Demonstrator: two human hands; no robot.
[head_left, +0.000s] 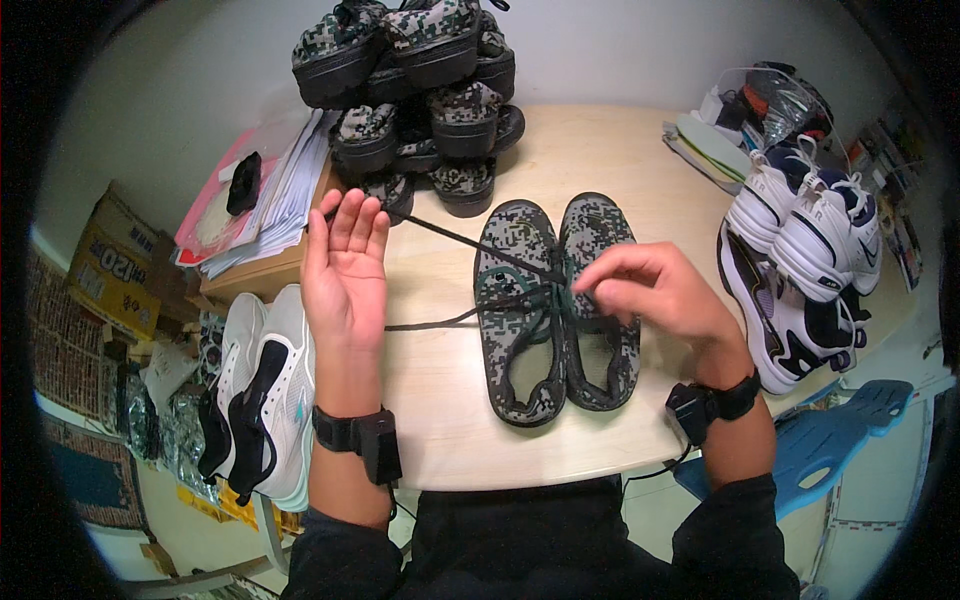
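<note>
A pair of camouflage shoes (517, 310) lies side by side on the table, toes pointing away from me. Black shoelace (470, 240) crosses their inner edges, where the lacing is bunched. From there one strand stretches taut up to my left hand (347, 255), raised palm up on the left with the lace passing behind its fingers. A second strand runs left and disappears behind my left wrist. Over the right shoe, my right hand (665, 290) is closed, thumb and forefinger pinched at the bunched lacing; exactly what lies between the fingertips is partly hidden.
More camouflage shoes (465, 120) are stacked at the back. Papers (285, 190) lie on a box at the back left, with white sneakers (275, 410) below. White sneakers (820, 235) are piled at the right, near a blue chair (840, 440).
</note>
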